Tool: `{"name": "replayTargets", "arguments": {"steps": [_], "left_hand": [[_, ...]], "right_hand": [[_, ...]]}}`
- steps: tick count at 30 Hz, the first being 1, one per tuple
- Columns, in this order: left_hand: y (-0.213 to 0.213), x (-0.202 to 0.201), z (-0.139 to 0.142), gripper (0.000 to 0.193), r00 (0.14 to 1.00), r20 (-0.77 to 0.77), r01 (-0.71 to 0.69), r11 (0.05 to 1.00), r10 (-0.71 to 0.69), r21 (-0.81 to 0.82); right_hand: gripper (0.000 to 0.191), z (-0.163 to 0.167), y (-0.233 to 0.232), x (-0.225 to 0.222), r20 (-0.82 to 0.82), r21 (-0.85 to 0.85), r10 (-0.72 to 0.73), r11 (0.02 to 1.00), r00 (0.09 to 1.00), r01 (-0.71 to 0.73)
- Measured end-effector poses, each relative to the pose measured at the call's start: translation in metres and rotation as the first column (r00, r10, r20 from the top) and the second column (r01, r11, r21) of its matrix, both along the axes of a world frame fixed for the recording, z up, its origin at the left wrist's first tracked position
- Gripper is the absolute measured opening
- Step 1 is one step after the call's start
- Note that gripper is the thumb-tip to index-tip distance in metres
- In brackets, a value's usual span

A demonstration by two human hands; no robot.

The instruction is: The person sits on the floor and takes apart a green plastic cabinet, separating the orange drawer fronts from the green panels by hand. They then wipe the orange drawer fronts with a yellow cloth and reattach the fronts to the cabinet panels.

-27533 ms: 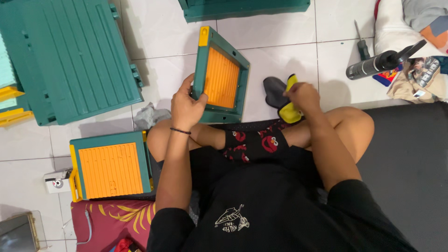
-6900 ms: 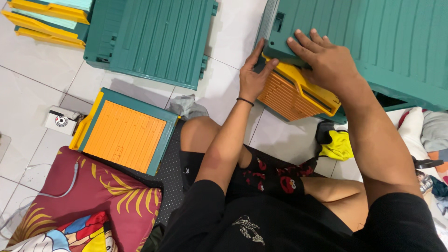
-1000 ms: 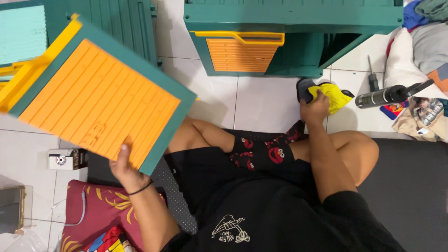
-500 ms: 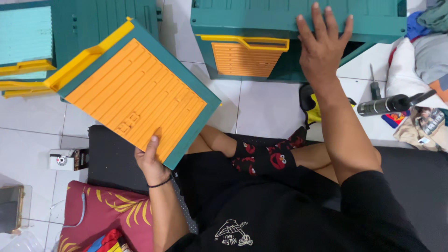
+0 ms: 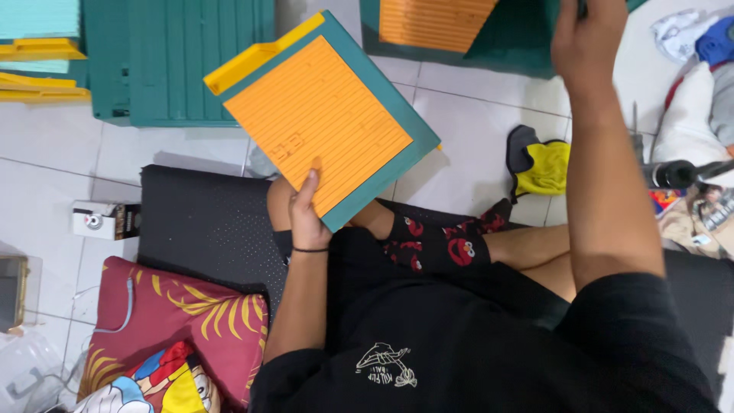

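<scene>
At the centre of the frame, the left hand [image 5: 307,218] pinches the lower edge of an orange-and-teal drawer tray [image 5: 321,115], thumb on the ribbed orange face and the remaining fingers hidden behind the teal rim. The tray is held tilted above the white tiled floor [image 5: 474,130], with its yellow front lip toward the upper left. At the upper right, the right hand [image 5: 585,34] reaches to the teal cabinet frame [image 5: 512,46]; its fingers run past the top edge, so whether they are spread or closed cannot be told. A second orange tray [image 5: 432,19] sits in that frame at the top centre. A ribbed teal panel [image 5: 164,61] lies at the upper left. A black mat [image 5: 202,226] lies under the seated person, a patterned red cushion [image 5: 164,329] at the lower left, a yellow-and-grey cloth [image 5: 539,164] at the right.

Risk, as judged: the tray hangs from a one-edge pinch, so its weight may twist it free; it could drop onto the knee or tiles.
</scene>
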State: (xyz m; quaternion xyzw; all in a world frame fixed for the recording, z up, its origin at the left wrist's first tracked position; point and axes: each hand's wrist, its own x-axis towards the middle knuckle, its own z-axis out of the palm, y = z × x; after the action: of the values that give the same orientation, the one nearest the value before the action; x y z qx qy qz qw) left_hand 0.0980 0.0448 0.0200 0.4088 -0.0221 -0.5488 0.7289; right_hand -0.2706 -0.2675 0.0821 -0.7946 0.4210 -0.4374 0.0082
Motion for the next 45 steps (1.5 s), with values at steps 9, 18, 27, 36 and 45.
{"name": "replayTargets", "arguments": {"steps": [9,18,27,36,45], "left_hand": [[-0.014,-0.068,-0.036,0.052,0.972,-0.013,0.236,0.972,-0.236,-0.003],[-0.024,-0.099,-0.025,0.062,0.929,0.040,0.370,0.927,-0.368,-0.057],[-0.010,-0.066,-0.030,0.043,0.880,0.445,0.277,0.940,-0.164,-0.201],[-0.068,-0.018,-0.021,0.034,0.761,0.646,0.161,0.946,0.062,-0.280],[-0.108,-0.013,0.016,0.042,0.817,0.532,0.048,0.894,0.222,-0.446]], "right_hand": [[0.044,-0.081,0.185,-0.142,0.615,0.415,-0.509,0.859,0.603,0.301],[0.127,-0.049,0.175,-0.213,0.253,0.468,-0.787,0.609,0.564,0.640],[0.099,-0.057,0.154,-0.206,0.393,0.260,-0.601,0.799,0.696,0.543],[0.045,-0.023,0.198,-0.103,0.755,0.371,-0.100,0.880,0.648,-0.296],[0.032,0.006,0.236,0.068,0.592,0.576,0.214,0.561,0.777,-0.594]]}}
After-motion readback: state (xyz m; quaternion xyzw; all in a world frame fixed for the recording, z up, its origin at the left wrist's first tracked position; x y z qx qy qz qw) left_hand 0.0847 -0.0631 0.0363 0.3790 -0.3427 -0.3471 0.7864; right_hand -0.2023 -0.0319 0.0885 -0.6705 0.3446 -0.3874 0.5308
